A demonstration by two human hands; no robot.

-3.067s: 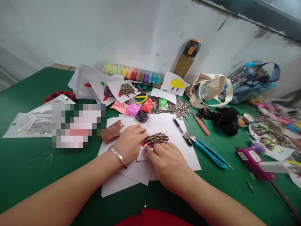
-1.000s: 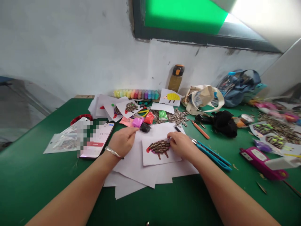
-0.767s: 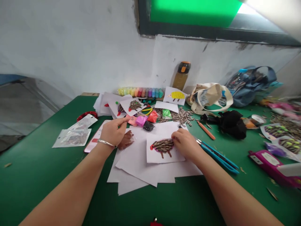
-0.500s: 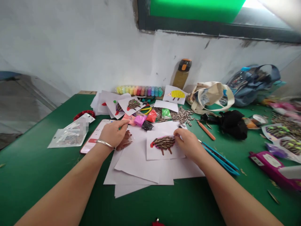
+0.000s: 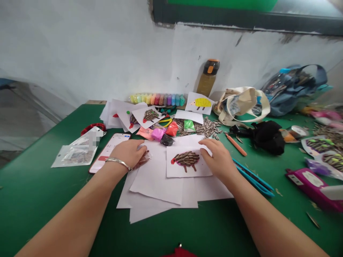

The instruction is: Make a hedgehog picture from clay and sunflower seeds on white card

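On a stack of white paper [image 5: 160, 189] lies a card with a hedgehog picture [image 5: 185, 159], its body covered in sunflower seeds, with a red face and brown legs. My right hand [image 5: 218, 157] is at the card's right edge, thumb and fingers apart with nothing between them. My left hand [image 5: 128, 153], with a silver bangle at its wrist, hovers by a clear packet of brown clay [image 5: 142, 159] and partly hides it. Its fingers are loosely bent, the thumb slightly apart, and no held thing shows. A phone [image 5: 108, 151] lies left of this hand.
Clay packets [image 5: 159, 134] and sunflower seeds [image 5: 207, 127] lie behind the card. Blue tweezers [image 5: 254, 178] and an orange tool [image 5: 235, 144] are on the right. Further back stand a bottle [image 5: 208, 76], a cloth bag [image 5: 241, 105] and finished hedgehog cards [image 5: 148, 116].
My right hand has opened from its pinch near the hedgehog's back and moved to the card's right edge. My left fingers have drawn back slightly. The view has tilted down a little.
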